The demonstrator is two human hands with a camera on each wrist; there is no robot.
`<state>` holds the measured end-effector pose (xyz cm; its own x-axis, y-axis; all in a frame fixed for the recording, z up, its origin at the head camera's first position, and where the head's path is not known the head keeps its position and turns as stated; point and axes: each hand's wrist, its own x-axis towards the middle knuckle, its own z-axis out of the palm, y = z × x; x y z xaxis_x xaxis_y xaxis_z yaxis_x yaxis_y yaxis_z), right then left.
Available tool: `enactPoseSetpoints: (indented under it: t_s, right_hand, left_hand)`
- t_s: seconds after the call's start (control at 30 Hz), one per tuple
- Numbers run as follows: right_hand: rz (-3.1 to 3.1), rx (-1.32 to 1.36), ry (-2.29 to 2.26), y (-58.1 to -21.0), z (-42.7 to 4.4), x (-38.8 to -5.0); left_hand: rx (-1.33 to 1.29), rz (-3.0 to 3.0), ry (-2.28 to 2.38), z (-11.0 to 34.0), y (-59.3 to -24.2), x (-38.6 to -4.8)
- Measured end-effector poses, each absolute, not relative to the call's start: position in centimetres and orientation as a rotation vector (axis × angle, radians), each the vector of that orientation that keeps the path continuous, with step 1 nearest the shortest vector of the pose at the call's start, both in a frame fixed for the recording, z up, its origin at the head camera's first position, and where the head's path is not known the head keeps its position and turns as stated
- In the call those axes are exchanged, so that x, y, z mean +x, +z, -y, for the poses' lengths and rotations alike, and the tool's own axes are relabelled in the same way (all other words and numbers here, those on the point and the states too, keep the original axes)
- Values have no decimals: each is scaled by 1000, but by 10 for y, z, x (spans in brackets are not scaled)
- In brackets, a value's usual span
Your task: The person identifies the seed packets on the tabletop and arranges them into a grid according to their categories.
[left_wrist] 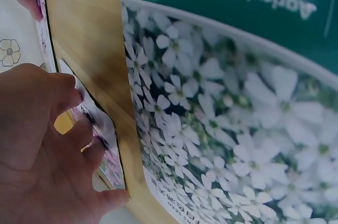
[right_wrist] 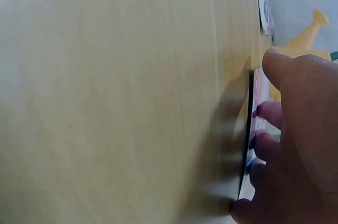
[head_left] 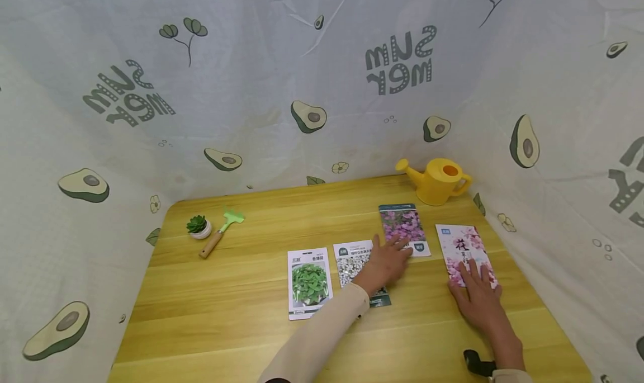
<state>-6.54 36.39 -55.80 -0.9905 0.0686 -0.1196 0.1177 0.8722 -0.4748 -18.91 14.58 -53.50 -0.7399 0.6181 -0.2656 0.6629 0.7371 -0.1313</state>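
My left hand (head_left: 386,264) reaches across a seed packet with white flowers (head_left: 352,265) and touches the lower part of a purple-flowered seed packet (head_left: 402,225). Its fingers are spread, and the left wrist view shows the fingertips (left_wrist: 95,147) on that packet. My right hand (head_left: 482,307) rests with spread fingers on the lower half of a pink blossom seed packet (head_left: 460,249). To the left lies a green-leaf seed packet (head_left: 309,285). All four packets are flat on the table, and my left forearm hides part of the white-flowered one.
A yellow watering can (head_left: 436,184) stands at the table's back right corner. At the left are a small potted succulent (head_left: 200,227) and a green hand rake (head_left: 221,232) with a wooden handle. Printed cloth (head_left: 261,92) surrounds the wooden table (head_left: 226,305).
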Motion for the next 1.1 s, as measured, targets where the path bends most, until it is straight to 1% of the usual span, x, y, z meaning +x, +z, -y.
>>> enactPoseSetpoints:
  t_s: [0.5,1.1]
  right_hand:
    - [-2982,137,-742,-567,-366,-65]
    - [-2950,155,-731,-559,-362,-62]
  left_hand:
    - [950,-2759,-158,-129,-531,-202]
    - [847,-2757,-123,-116,-530,-221]
